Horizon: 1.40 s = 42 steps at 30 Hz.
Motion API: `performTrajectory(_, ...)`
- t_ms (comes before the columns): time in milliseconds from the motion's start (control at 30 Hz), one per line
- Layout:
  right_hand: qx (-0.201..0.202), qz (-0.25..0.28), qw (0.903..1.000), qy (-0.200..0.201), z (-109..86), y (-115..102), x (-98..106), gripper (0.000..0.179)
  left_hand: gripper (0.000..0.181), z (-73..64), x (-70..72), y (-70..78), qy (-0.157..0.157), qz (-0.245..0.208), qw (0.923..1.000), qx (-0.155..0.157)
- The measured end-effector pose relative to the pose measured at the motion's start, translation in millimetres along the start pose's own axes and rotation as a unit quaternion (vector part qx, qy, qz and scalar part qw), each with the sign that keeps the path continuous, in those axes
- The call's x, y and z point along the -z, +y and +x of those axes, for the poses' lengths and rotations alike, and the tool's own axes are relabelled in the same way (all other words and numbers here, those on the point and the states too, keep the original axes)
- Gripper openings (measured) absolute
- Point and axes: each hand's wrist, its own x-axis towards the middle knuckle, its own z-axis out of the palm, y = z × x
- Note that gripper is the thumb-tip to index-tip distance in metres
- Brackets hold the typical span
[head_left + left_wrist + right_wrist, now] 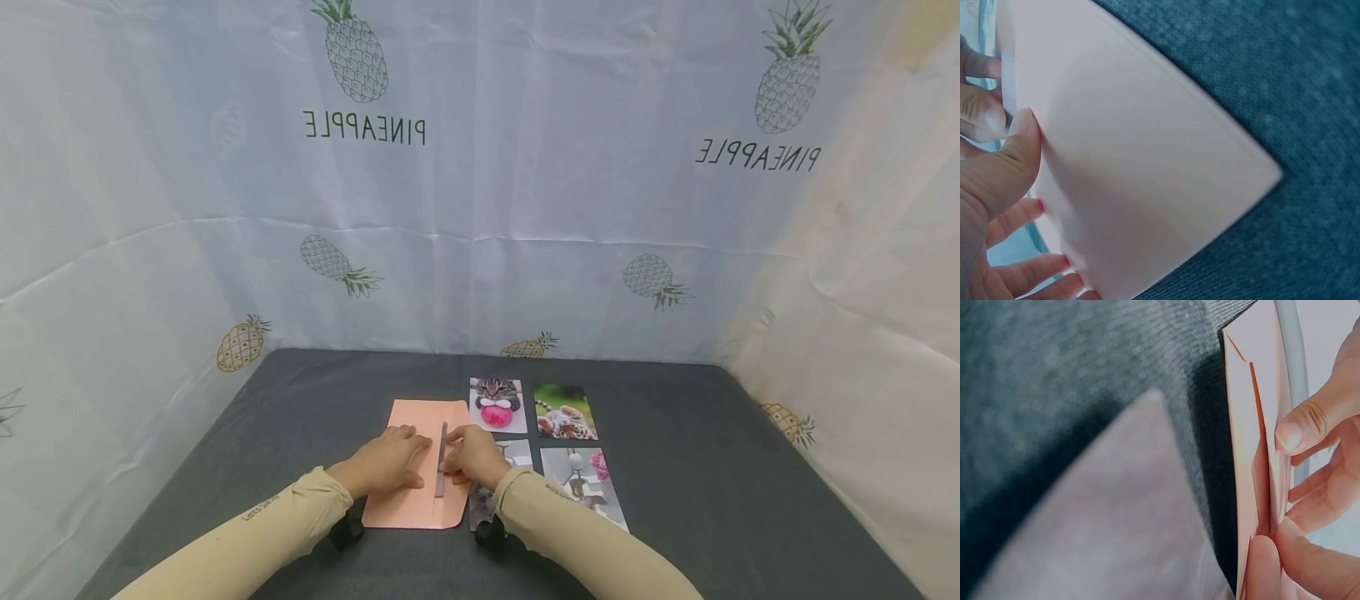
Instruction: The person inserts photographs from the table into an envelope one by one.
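Note:
A peach-pink envelope [405,412] lies on the dark table, its long slit-like mouth [1261,500] gaping in the right wrist view. Along that mouth runs a narrow grey strip [441,467], sharp-edged like a card's edge. My left hand [390,458] rests on the envelope with fingers spread; in the left wrist view its thumb touches the edge of the panel [1129,125]. On the mouth's right side, my right hand [474,454] pinches the envelope's edge between thumb and fingertip [1263,556]. Whether that pinch takes in the strip, I cannot tell.
Right of the envelope are a cat photo [497,406], a tiger photo [566,412] and a grey photo with pink flowers [581,483]. Another photo [516,452] lies partly under my right forearm. A pineapple-print curtain [480,167] hangs behind the table [697,467].

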Motion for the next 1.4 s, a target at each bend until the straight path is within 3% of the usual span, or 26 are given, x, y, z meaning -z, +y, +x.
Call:
performTrajectory(633,0.008,-0.037,0.9993,-0.001,3.8,1.1,-1.2,0.038,0.058,-1.6,-0.7,-0.8,0.007,0.003,0.9999,-0.012)
performTrajectory(900,0.029,0.003,0.9993,-0.024,0.8,0.3,4.6,0.038,0.058,-0.6,-3.2,-3.2,0.009,0.009,0.9997,-0.019)
performTrajectory(1167,0.039,0.063,0.9961,-0.047,-7.6,-9.5,32.2,0.043,0.057,0.3,-3.2,-3.1,0.005,0.012,0.9997,-0.019)
performTrajectory(1400,0.087,0.124,0.9867,-0.059,-17.3,-11.7,82.9,0.043,0.057,-1.6,-2.6,-2.2,0.009,0.016,0.9997,-0.019)
